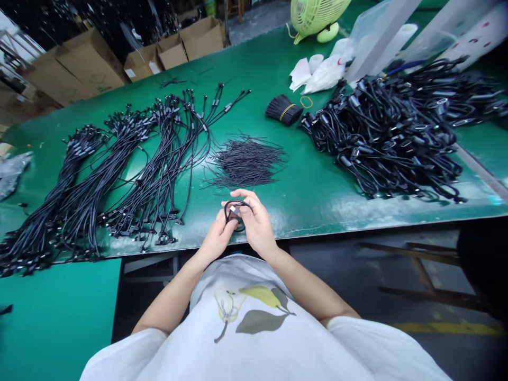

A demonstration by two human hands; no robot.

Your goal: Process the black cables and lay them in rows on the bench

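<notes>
My left hand (219, 235) and my right hand (256, 222) meet at the near edge of the green table (309, 196). Together they grip a short black cable (235, 212) wound into a small coil, its plug ends between my fingers. Just beyond my hands lies a loose heap of thin black twist ties (246, 161). Rows of straightened black cables (119, 180) fan out on the left. A big tangled pile of black cables (392, 132) sits on the right.
A banded bundle of ties (283, 110) and a rubber band (306, 101) lie behind the loose heap. White plastic bags (317, 71), a green fan (315, 18) and cardboard boxes (174, 47) stand at the back. A wooden frame (428, 275) sits under the table's right side.
</notes>
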